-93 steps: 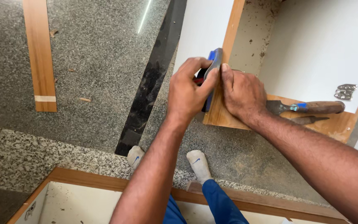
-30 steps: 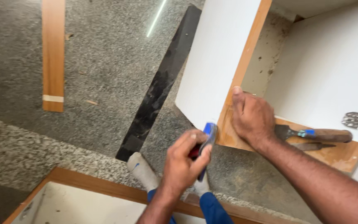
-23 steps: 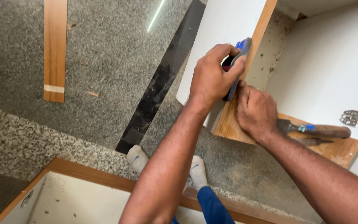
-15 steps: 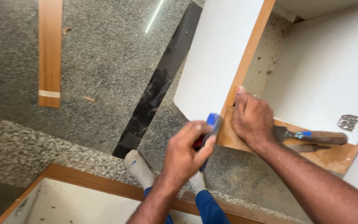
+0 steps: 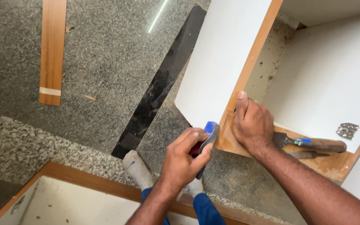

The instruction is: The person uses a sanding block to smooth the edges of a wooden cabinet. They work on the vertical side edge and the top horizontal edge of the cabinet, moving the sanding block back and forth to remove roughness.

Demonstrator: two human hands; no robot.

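Observation:
My left hand (image 5: 185,158) grips a small blue and red tool (image 5: 207,134) held against the lower corner of a white cabinet panel's wooden edge (image 5: 251,62). My right hand (image 5: 251,123) presses flat on that wood-coloured edge strip just above the corner, index finger pointing up along it. The white open box-shaped cabinet (image 5: 326,79) lies on the granite floor (image 5: 105,54).
A wood-handled chisel with a blue collar (image 5: 311,143) lies on the cabinet's lower edge beside my right wrist. Metal hinges (image 5: 347,130) rest inside the cabinet. A loose wooden strip (image 5: 53,50) lies at upper left, a black strip (image 5: 161,83) in the middle, another cabinet (image 5: 76,200) below.
My left hand has run the blue tool up along the panel edge and back down to the lower corner. The right hand has stayed pressed on the edge strip.

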